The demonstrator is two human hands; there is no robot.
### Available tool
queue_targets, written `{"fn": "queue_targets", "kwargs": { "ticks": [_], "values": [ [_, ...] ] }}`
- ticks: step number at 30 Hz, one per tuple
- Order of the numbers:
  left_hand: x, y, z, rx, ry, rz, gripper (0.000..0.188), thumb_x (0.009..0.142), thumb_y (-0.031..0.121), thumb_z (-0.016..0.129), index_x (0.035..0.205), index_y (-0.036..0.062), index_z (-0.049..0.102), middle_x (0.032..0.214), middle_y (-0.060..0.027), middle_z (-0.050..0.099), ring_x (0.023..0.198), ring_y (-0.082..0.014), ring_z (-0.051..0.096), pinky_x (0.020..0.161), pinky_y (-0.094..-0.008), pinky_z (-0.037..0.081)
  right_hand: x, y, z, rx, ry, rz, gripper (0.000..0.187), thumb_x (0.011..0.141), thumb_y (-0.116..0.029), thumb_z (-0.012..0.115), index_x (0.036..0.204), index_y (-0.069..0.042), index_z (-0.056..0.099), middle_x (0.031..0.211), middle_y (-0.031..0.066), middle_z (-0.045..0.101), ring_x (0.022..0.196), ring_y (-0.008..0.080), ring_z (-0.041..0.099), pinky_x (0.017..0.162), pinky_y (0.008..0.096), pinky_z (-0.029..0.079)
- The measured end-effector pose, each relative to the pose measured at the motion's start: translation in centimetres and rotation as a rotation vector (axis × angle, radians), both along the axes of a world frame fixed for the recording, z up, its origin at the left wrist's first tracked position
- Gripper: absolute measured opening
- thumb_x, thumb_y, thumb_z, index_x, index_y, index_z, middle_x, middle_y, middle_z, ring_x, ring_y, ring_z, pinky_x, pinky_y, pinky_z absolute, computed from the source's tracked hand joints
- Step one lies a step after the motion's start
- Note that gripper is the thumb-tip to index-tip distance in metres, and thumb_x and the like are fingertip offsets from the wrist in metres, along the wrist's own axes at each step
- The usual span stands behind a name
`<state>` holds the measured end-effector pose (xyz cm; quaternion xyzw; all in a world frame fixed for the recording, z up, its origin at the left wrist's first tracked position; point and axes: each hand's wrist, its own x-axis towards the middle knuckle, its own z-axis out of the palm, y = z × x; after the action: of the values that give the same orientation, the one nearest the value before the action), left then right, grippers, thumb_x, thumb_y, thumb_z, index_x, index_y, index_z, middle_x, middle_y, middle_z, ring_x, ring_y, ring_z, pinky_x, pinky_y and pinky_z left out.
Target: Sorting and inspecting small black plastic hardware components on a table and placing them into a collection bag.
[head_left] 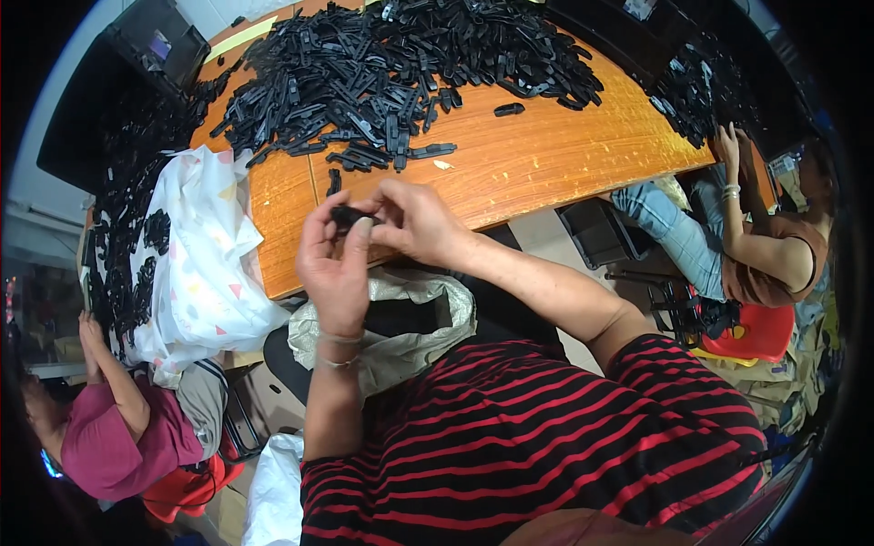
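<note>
A small black plastic piece [345, 217] is pinched between my two hands, over the near edge of the wooden table [546, 155]. My left hand [333, 268] closes its fingers and thumb around the piece. From the right, my right hand [421, 224] grips it with bent fingers; the piece's exact kind is partly hidden by them. Just beyond my fingers lies a loose black part [334, 181]. Farther back spreads a large heap of similar long, narrow black plastic parts [364, 82]. Below my hands, an open woven sack [460, 314] rests at my lap.
A white patterned plastic bag [200, 246] hangs over the table's left side. Co-workers sit at left, in a maroon top [118, 446], and at right, in a brown top [774, 259], beside more black parts. Black bins [601, 232] stand around; a red stool [751, 332] is at right.
</note>
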<state>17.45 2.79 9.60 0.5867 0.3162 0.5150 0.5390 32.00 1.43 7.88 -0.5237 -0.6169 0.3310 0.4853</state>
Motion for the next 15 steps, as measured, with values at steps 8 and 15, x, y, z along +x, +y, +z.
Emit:
{"fn": "queue_targets", "kwargs": {
  "ticks": [8, 15],
  "values": [
    [-9.0, -1.4, 1.0, -0.074, 0.588, -0.241, 0.017, 0.087, 0.000, 0.057, 0.103, -0.0025, 0.062, 0.096, -0.0081, 0.067, 0.087, -0.0133, 0.062, 0.079, -0.0255, 0.049, 1.6, -0.7, 0.3, 0.055, -0.253, 0.316, 0.036, 0.078, -0.028, 0.078, 0.101, -0.004, 0.063, 0.085, 0.0088, 0.068, 0.077, 0.0186, 0.067, 0.067, 0.0322, 0.052],
    [-7.7, -0.2, -0.9, 0.169, 0.620, 0.080, 0.019, 0.088, 0.007, 0.063, 0.104, -0.0015, 0.064, 0.095, -0.0095, 0.065, 0.081, -0.0168, 0.063, 0.075, -0.0275, 0.050, 17.2, 1.0, -0.2, 0.044, -0.952, -0.489, 0.020, 0.080, -0.018, 0.070, 0.098, -0.008, 0.070, 0.093, 0.0113, 0.064, 0.085, 0.0303, 0.063, 0.074, 0.0397, 0.052]
  ]
}}
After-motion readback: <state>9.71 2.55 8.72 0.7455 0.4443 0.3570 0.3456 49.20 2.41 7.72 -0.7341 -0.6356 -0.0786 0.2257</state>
